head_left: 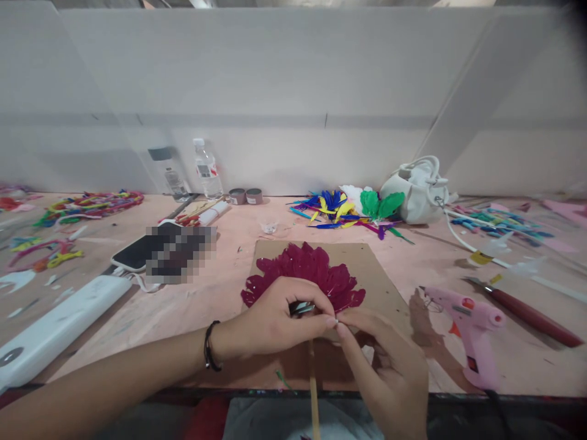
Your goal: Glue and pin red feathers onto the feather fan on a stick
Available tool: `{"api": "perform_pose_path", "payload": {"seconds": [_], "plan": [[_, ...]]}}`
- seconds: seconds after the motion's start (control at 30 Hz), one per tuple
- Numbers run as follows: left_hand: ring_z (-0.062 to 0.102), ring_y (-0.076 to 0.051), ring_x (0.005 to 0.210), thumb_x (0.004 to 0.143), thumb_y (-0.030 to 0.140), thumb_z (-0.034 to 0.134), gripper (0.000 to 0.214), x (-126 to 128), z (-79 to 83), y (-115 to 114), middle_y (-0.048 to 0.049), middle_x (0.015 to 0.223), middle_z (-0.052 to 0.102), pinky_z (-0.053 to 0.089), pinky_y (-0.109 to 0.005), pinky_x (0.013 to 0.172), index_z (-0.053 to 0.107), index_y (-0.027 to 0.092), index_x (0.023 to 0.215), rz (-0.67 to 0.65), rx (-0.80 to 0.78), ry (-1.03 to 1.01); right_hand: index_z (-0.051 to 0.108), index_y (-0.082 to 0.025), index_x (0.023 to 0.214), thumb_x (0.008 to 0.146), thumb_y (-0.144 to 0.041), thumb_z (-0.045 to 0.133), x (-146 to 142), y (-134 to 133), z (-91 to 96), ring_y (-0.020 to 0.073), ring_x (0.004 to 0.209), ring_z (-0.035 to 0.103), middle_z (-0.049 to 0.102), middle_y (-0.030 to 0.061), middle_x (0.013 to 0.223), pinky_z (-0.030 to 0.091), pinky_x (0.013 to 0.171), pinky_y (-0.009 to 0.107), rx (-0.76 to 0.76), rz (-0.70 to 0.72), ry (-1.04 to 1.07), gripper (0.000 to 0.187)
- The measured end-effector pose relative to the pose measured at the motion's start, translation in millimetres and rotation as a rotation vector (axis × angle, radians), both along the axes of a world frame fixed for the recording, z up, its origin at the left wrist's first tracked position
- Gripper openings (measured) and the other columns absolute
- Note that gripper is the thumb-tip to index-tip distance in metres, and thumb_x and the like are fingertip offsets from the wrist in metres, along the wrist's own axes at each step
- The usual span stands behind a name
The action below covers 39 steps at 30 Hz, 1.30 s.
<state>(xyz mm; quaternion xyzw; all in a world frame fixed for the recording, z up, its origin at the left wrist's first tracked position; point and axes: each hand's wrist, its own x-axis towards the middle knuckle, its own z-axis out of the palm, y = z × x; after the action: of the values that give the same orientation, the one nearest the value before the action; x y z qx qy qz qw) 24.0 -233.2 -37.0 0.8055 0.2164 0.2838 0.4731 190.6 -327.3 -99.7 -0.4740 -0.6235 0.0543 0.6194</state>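
A fan of dark red feathers [302,266] with small pale beads on it spreads over a brown cardboard sheet [376,269]. In front of it, my left hand [287,315] and my right hand [385,354] meet, thumbs and index fingers pinched together. Between their fingertips shows a tiny white piece [337,322], too small to name. Something shiny, perhaps metal, [302,308] shows inside the curl of my left hand; its kind is unclear. A thin wooden stick [313,385] runs from under my hands past the table's front edge.
A pink glue gun [472,330] and a red-handled knife [532,315] lie at right. Coloured feathers [339,205] and a white bag [415,195] stand behind. At left are a phone [151,244], a white power bank [68,330] and a water bottle [207,171].
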Motion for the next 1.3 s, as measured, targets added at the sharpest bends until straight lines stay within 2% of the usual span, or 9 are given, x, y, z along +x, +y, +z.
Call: {"api": "perform_pose_path", "payload": {"seconds": [0.13,0.27,0.37,0.63,0.8,1.03,1.3], "plan": [[0.059,-0.010,0.066,0.089,0.021,0.074,0.009,0,1.7,-2,-0.0019,0.075,0.071,0.043,-0.021,0.062,0.079,0.016,0.083,0.032,0.064,0.000,0.073,-0.023,0.105,0.094,-0.014,0.070,0,-1,-4.2,0.0168,0.081,0.071,0.074,0.0038,0.097,0.060,0.067,0.025,0.040,-0.069,0.036,0.015],[0.059,-0.009,0.066,0.090,0.020,0.073,0.010,0,3.7,-4,-0.0015,0.074,0.071,0.043,-0.020,0.062,0.078,0.015,0.082,0.041,0.130,0.004,0.072,-0.023,0.101,0.093,-0.010,0.069,-1,-3,-1.6,0.0157,0.073,0.068,0.074,0.0029,0.091,0.055,0.063,0.025,0.099,-0.117,-0.015,0.016],[0.061,-0.010,0.068,0.090,0.020,0.073,0.009,0,3.1,-5,-0.0017,0.075,0.071,0.043,-0.020,0.061,0.079,0.015,0.085,0.029,0.197,-0.003,0.072,-0.024,0.102,0.093,-0.009,0.068,-2,-3,1.2,0.0167,0.075,0.070,0.075,0.0029,0.091,0.056,0.065,0.026,0.107,-0.143,-0.061,0.018],[0.061,-0.011,0.064,0.094,0.021,0.067,0.015,-2,6.4,-9,-0.0023,0.072,0.070,0.044,-0.021,0.059,0.079,0.016,0.087,0.023,0.365,0.029,0.072,-0.025,0.102,0.095,-0.012,0.068,-3,-3,-1.4,0.0178,0.078,0.073,0.076,0.0029,0.090,0.058,0.068,0.028,0.090,-0.150,-0.111,0.016],[0.061,-0.011,0.066,0.099,0.022,0.061,0.020,-4,10.0,-10,-0.0023,0.072,0.069,0.044,-0.022,0.062,0.076,0.017,0.086,-0.009,0.485,0.097,0.072,-0.024,0.102,0.094,-0.011,0.069,-3,-4,-3.5,0.0153,0.078,0.071,0.076,0.0014,0.089,0.058,0.071,0.026,0.104,-0.155,-0.129,0.016],[0.060,-0.013,0.069,0.100,0.015,0.051,0.024,-6,2.6,-10,-0.0026,0.073,0.065,0.042,-0.025,0.062,0.070,0.018,0.086,-0.017,0.727,0.147,0.072,-0.024,0.099,0.092,-0.014,0.068,-1,-3,-2.4,0.0134,0.071,0.069,0.075,0.0002,0.087,0.057,0.067,0.023,0.075,-0.155,-0.133,0.013],[0.060,-0.014,0.066,0.099,0.013,0.051,0.025,-10,5.9,-12,-0.0036,0.074,0.066,0.044,-0.028,0.060,0.067,0.018,0.082,-0.028,0.848,0.200,0.073,-0.024,0.095,0.090,-0.013,0.068,1,-2,1.0,0.0144,0.073,0.073,0.077,-0.0001,0.086,0.060,0.068,0.022,0.064,-0.118,-0.123,0.013]]}}
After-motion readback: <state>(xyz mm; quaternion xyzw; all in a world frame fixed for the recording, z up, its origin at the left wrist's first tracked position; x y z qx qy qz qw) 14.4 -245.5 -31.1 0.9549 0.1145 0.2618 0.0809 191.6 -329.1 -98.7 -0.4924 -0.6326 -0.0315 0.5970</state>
